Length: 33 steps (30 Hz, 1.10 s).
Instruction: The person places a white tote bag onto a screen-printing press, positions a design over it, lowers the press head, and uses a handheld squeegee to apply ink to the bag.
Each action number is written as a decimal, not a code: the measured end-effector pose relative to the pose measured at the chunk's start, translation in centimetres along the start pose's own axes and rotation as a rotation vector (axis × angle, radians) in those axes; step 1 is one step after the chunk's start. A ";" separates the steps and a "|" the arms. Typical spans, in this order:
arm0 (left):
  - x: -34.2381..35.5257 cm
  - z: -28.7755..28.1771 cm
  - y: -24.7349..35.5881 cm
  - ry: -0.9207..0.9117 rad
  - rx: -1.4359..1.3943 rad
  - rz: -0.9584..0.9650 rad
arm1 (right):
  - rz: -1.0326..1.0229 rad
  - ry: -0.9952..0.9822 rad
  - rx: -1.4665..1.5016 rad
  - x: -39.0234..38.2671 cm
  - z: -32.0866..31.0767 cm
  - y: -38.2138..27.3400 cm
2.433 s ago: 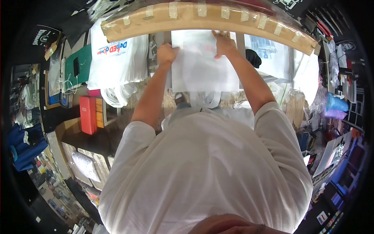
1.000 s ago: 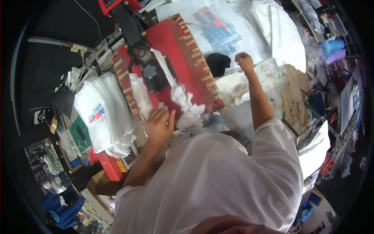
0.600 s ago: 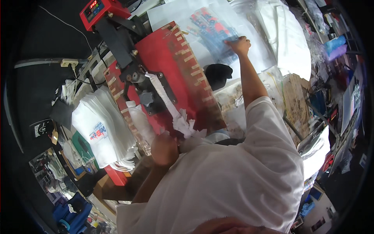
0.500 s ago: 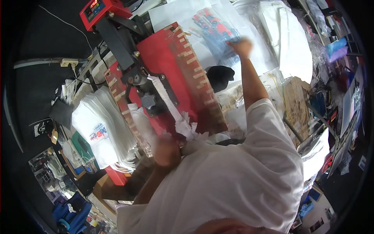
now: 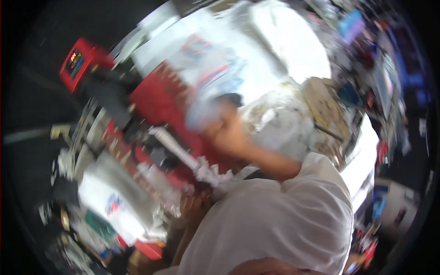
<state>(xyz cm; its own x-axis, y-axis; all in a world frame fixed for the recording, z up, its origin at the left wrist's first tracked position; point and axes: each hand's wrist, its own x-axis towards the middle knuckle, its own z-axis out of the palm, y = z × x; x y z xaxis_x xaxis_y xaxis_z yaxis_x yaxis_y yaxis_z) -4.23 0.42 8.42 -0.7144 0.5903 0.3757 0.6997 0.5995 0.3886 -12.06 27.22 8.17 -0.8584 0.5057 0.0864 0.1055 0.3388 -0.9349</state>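
My right hand [image 5: 225,134], smeared by motion, is closed on a translucent bluish film sheet [image 5: 198,115] over the right side of the red heat press [image 5: 153,103]. My left hand [image 5: 194,205] is low at the press's near edge, beside the lower end of a lever handle wrapped in white material [image 5: 176,149]. Blur and the arm hide its fingers, so its grip does not show. Beyond my right hand, printed transfer films [image 5: 215,68] in red and blue lie on white sheets. A dark object [image 5: 233,98] shows just behind that hand.
Left of the press hangs a stack of white printed bags [image 5: 123,197]. The red control box [image 5: 81,64] with a lit display tops the press arm. More white material [image 5: 293,36] lies at the far right, and a worn brown board [image 5: 323,103] is right of my arm.
My right hand has come back from the film pile toward the press, with a film sheet in it. The whole view has shifted and blurred. My left hand remains near the press's near edge.
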 end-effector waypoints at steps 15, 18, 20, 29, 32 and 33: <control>-0.8 1.8 -1.8 0.067 -0.125 0.067 | -0.295 -0.455 0.342 -12.9 3.2 -2.5; -0.7 1.4 -1.7 0.010 -0.162 0.030 | -0.296 -0.418 0.346 -12.8 3.5 -2.2; -0.9 0.9 -1.3 0.003 -0.171 0.008 | -0.339 -0.324 0.442 -12.1 3.7 -2.7; 0.7 -0.3 1.2 0.146 -0.139 -0.012 | 0.041 0.445 0.494 6.5 -4.7 4.0; 1.0 -0.8 1.6 0.134 -0.121 -0.063 | 0.173 0.508 0.279 12.1 -5.2 11.6; 1.0 -0.9 1.8 0.147 -0.148 -0.061 | 0.243 0.468 0.164 12.7 -5.1 13.9</control>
<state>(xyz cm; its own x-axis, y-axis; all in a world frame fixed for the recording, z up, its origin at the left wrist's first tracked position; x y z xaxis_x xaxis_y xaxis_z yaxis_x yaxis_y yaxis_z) -3.67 1.56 10.26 -0.7558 0.4637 0.4622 0.6548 0.5395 0.5294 -18.89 42.41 -1.98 -0.5001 0.8655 -0.0299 0.1614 0.0592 -0.9851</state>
